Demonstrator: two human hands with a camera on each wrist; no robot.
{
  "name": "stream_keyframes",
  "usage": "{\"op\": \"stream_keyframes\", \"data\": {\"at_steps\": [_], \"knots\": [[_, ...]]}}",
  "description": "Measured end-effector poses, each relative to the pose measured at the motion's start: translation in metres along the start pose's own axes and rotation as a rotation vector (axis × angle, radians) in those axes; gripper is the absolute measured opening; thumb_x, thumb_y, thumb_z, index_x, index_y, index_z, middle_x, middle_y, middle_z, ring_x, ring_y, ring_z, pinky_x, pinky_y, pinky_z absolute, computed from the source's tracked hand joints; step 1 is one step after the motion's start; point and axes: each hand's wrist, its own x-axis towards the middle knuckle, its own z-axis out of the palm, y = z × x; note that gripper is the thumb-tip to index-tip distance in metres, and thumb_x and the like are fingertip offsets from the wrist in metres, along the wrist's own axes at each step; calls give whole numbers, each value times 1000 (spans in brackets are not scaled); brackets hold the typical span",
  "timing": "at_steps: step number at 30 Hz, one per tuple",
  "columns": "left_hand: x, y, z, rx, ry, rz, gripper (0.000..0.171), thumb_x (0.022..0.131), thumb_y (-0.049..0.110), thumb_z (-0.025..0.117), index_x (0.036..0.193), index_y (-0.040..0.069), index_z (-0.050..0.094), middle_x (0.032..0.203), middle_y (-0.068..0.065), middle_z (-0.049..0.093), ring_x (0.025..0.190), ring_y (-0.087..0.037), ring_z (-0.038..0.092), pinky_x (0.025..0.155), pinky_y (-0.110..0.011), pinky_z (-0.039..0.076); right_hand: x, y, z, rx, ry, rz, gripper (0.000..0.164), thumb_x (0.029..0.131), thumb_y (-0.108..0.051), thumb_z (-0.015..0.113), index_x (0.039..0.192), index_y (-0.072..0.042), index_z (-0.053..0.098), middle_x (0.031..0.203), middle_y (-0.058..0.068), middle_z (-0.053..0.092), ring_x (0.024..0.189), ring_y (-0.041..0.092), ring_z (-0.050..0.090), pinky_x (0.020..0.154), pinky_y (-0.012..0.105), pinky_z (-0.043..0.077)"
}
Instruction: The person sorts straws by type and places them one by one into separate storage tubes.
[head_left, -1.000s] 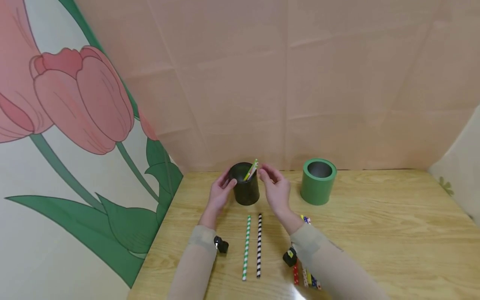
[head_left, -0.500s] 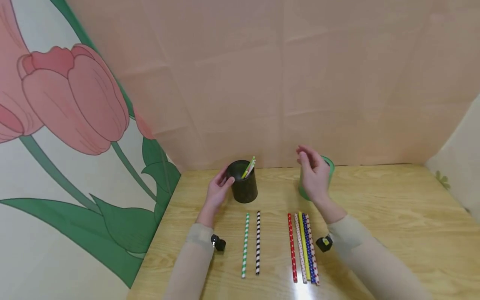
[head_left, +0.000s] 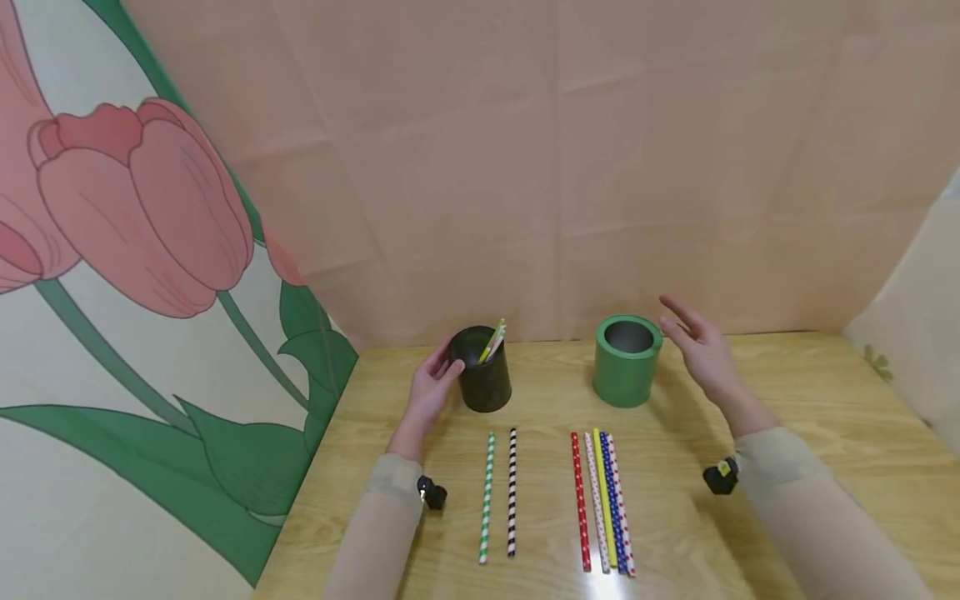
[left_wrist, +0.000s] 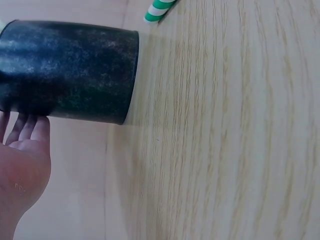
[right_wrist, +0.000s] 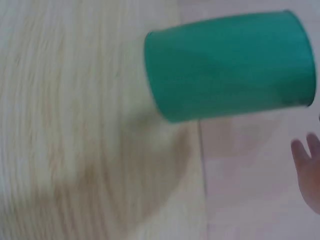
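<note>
On the left of the table stands a black cylindrical cup (head_left: 486, 385), upright. Several thin straws (head_left: 493, 342), lime green and pale, lean at its right rim. My left hand (head_left: 429, 393) holds the cup's left side near the rim, thumb in front and fingers behind; the left wrist view shows fingers against the dark wall (left_wrist: 75, 75). A thick-rimmed green cup (head_left: 624, 379) stands upright to the right, its visible interior dark. Just right of it is my right hand (head_left: 705, 354), fingers extended and holding nothing. In the right wrist view a gap shows between fingers (right_wrist: 300, 152) and green cup.
A green-striped paper straw (head_left: 487, 500) and a black-striped one (head_left: 512, 492) lie in front of the black cup. Before the green cup lie a red dotted straw (head_left: 581, 500), a yellow one (head_left: 605, 500) and several other dotted straws. A pink cloth backdrop (head_left: 480, 208) rises behind the table.
My right hand has moved from beside the black cup, across in front of the green cup, to the green cup's right side, and its fingers have spread. The left hand keeps holding the black cup.
</note>
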Motion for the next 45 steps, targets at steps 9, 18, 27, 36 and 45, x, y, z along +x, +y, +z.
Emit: {"op": "stream_keyframes", "data": {"at_steps": [9, 18, 27, 36, 45], "knots": [[3, -2, -1, -25, -12, 5, 58, 104, 3, 70, 158, 1, 49, 163, -23, 44, 150, -42, 42, 121, -43, 40, 1, 14, 1, -62, -200, 70, 77, 107, -37, 69, 170, -12, 31, 172, 14, 35, 151, 45, 40, 96, 3, 41], [-1, -4, -2, 16, -19, -6, 59, 103, 3, 71, 158, 0, 50, 163, -20, 46, 150, -38, 44, 120, -41, 42, -6, 24, 1, -136, -235, 131, 84, 106, -45, 68, 171, -12, 25, 170, 20, 35, 149, 47, 42, 109, 33, 51], [-1, -4, -8, -6, -20, 12, 57, 104, 5, 71, 156, -1, 52, 162, -20, 48, 150, -36, 45, 118, -35, 43, -6, 21, 3, -129, -212, 99, 80, 108, -41, 66, 171, -13, 27, 170, 21, 34, 149, 50, 41, 113, 53, 48], [-22, -5, -20, 107, 72, -17, 50, 102, 7, 75, 149, -4, 59, 153, -21, 58, 144, -36, 54, 114, -34, 49, -2, 7, -2, -174, -303, 42, 88, 104, -33, 75, 169, -4, 25, 171, 24, 32, 146, 55, 41, 103, 25, 53], [-51, 6, -18, 354, 73, -46, 32, 101, 19, 78, 125, -3, 77, 124, -15, 77, 113, -29, 74, 100, -39, 60, -3, 2, -9, -191, -319, 80, 92, 102, -36, 76, 169, -2, 24, 169, 27, 32, 147, 55, 40, 88, 5, 44]]}}
